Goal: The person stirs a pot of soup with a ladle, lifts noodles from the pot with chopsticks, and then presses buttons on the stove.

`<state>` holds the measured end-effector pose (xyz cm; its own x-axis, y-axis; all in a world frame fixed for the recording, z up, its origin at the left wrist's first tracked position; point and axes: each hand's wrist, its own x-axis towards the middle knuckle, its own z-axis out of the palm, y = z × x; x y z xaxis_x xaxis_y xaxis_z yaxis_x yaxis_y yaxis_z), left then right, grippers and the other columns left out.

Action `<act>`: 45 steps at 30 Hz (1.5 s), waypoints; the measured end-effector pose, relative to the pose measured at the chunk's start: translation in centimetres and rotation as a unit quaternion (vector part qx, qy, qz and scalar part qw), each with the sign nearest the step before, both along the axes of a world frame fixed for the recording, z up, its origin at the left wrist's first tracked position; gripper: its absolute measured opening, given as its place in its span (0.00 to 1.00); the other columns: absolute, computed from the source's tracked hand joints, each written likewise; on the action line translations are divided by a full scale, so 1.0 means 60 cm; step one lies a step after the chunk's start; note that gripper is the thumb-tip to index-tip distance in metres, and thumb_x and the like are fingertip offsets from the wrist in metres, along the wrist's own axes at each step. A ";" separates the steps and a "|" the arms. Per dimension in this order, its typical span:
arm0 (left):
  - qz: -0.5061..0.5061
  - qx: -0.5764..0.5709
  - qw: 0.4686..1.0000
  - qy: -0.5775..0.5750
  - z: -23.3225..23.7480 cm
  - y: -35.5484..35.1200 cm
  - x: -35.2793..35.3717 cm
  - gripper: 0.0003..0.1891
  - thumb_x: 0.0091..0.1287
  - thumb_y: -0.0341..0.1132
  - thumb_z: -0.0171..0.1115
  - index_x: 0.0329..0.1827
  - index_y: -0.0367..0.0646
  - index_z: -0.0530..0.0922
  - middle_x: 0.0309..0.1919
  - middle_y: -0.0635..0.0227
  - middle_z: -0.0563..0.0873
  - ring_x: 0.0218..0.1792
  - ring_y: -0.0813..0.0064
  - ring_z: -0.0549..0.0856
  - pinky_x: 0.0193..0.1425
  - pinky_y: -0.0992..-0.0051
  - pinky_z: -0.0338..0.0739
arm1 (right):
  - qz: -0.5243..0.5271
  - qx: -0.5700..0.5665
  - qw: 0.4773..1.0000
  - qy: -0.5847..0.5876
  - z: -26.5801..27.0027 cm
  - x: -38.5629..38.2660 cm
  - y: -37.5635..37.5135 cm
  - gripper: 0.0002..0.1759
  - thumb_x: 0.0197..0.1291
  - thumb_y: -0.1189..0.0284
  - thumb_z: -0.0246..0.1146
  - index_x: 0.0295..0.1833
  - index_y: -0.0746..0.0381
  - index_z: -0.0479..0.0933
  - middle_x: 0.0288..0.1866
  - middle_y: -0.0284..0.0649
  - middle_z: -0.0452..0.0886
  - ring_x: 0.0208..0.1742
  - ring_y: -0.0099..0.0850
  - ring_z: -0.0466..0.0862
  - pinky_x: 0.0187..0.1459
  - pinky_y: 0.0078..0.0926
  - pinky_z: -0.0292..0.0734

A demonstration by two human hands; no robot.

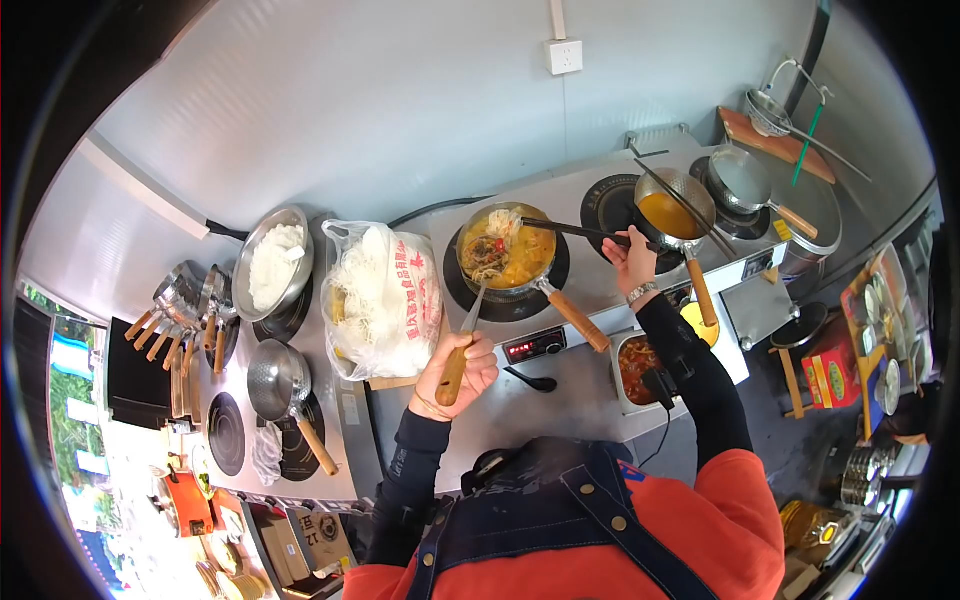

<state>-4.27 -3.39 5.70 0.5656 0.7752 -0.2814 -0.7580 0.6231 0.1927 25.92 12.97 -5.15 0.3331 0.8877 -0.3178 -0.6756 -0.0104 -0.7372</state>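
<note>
In the head view, a saucepan [540,272] of yellow-orange soup sits on a hob, its wooden handle pointing toward me. My right hand [632,264] grips long dark chopsticks [575,231] whose tips reach over the pan. A clump of pale noodles [503,224] is at those tips. My left hand [462,372] is closed around a wooden-handled metal utensil [453,375]; its far end goes into the pan and is hidden among the food. Dark shreds and a red piece lie in the soup nearby. Left of the pan stands a plastic bag [385,300] of white noodles.
A second pan [682,208] of orange broth stands to the right, with a long stick across it. Beyond is a pan [738,180] of cloudy liquid. A red sauce tray [640,372], black spoon [532,380], noodle bowl [275,262] and empty pan [280,382] are around.
</note>
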 end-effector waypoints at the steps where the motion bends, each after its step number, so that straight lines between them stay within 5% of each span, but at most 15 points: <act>1: 0.000 0.000 1.000 -0.001 -0.001 0.000 0.000 0.04 0.67 0.33 0.52 0.35 0.42 0.70 0.24 0.77 0.67 0.26 0.83 0.68 0.41 0.77 0.74 | -0.001 0.010 1.000 -0.001 0.012 0.003 -0.004 0.14 0.67 0.65 0.54 0.38 0.67 0.72 0.30 0.44 0.79 0.30 0.36 0.85 0.34 0.31 0.85; 20: -0.003 0.008 1.000 0.010 -0.013 -0.004 0.006 0.05 0.67 0.33 0.51 0.34 0.44 0.67 0.25 0.77 0.66 0.26 0.83 0.68 0.39 0.79 0.71 | -0.006 0.210 0.977 -0.030 0.226 0.021 -0.005 0.14 0.69 0.65 0.53 0.38 0.66 0.72 0.29 0.44 0.82 0.27 0.32 0.86 0.33 0.28 0.84; 31: 0.002 0.013 1.000 0.010 -0.017 0.000 0.004 0.05 0.67 0.33 0.52 0.34 0.44 0.67 0.25 0.77 0.65 0.26 0.83 0.67 0.38 0.79 0.70 | -0.001 0.116 0.991 -0.062 0.119 -0.007 -0.022 0.15 0.67 0.64 0.56 0.36 0.66 0.71 0.27 0.40 0.79 0.26 0.33 0.85 0.31 0.26 0.83; 35: -0.004 0.016 1.000 0.022 -0.024 0.005 0.004 0.05 0.67 0.34 0.52 0.36 0.44 0.68 0.25 0.77 0.66 0.26 0.83 0.67 0.38 0.79 0.69 | 0.037 0.159 0.960 -0.227 0.105 -0.020 -0.034 0.14 0.67 0.68 0.57 0.31 0.66 0.71 0.25 0.36 0.77 0.26 0.27 0.84 0.28 0.19 0.78; 37: -0.009 0.017 1.000 0.019 -0.027 0.007 0.006 0.05 0.67 0.34 0.52 0.36 0.44 0.69 0.25 0.77 0.66 0.26 0.84 0.67 0.37 0.80 0.68 | 0.119 0.226 0.847 -0.466 0.107 -0.020 -0.043 0.13 0.66 0.71 0.59 0.30 0.67 0.71 0.23 0.33 0.75 0.26 0.22 0.84 0.26 0.16 0.72; 39: -0.004 0.024 0.999 0.045 -0.025 0.011 0.010 0.05 0.67 0.35 0.52 0.36 0.44 0.69 0.25 0.77 0.65 0.26 0.84 0.67 0.37 0.80 0.68 | 0.148 0.213 0.843 -0.471 0.142 -0.028 -0.057 0.11 0.62 0.74 0.62 0.29 0.68 0.72 0.21 0.34 0.74 0.23 0.20 0.81 0.25 0.16 0.69; 42: -0.006 0.027 0.998 0.054 -0.027 0.016 0.014 0.06 0.68 0.35 0.52 0.36 0.44 0.68 0.25 0.77 0.65 0.26 0.83 0.67 0.36 0.80 0.67 | 0.224 0.294 0.708 -0.602 0.188 -0.029 -0.063 0.07 0.59 0.76 0.63 0.31 0.68 0.74 0.20 0.38 0.73 0.20 0.22 0.73 0.25 0.21 0.68; 45: -0.015 0.043 0.998 0.035 -0.033 0.019 0.015 0.06 0.68 0.35 0.52 0.36 0.44 0.68 0.25 0.78 0.65 0.26 0.83 0.67 0.36 0.79 0.66 | 0.171 0.259 0.773 -0.554 0.213 -0.026 -0.066 0.07 0.58 0.76 0.63 0.31 0.68 0.75 0.21 0.38 0.73 0.21 0.24 0.74 0.26 0.22 0.68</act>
